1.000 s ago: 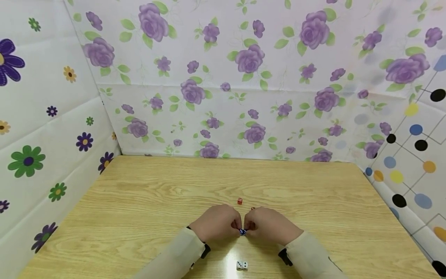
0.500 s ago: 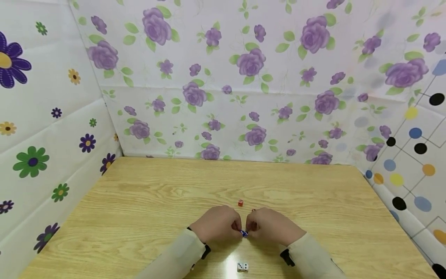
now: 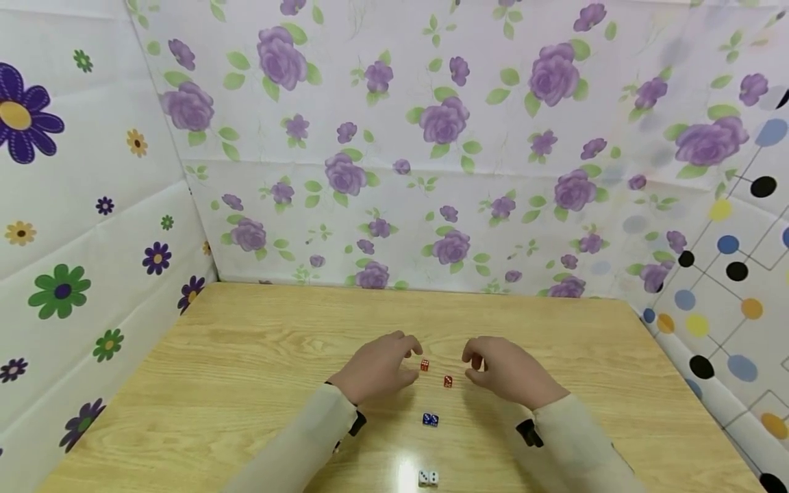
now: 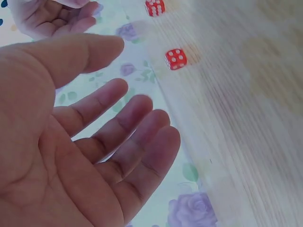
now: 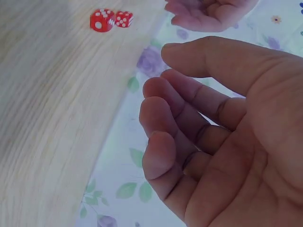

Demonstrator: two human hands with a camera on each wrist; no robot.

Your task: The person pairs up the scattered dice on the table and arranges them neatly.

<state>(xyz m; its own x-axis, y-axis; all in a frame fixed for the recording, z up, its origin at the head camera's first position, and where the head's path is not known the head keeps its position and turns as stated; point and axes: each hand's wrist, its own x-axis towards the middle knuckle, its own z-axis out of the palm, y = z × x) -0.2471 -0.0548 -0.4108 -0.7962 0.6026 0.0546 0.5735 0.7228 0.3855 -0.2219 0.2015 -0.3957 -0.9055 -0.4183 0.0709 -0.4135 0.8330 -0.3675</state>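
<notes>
Two red dice lie apart on the table between my hands, the farther red die (image 3: 424, 365) by my left hand (image 3: 383, 368) and the nearer red die (image 3: 448, 381) toward my right hand (image 3: 513, 370). Both hands hold nothing; their fingers are loosely bent, thumbs apart from the fingers. In the left wrist view the left hand's fingers (image 4: 156, 146) spread beneath the thumb. Closer to me, two blue dice (image 3: 431, 419) sit side by side. Nearer still, two white dice (image 3: 428, 478) form another pair.
The wood-grain table (image 3: 277, 329) runs back to a wall covering with purple roses (image 3: 444, 120). A flower-patterned sheet (image 3: 61, 291) bounds the left side, and a dotted sheet (image 3: 736, 301) the right.
Both hands have let go of the blue dice, which now stand in a pair. The hands have moved forward and apart, to either side of the red dice, and their fingers have opened.
</notes>
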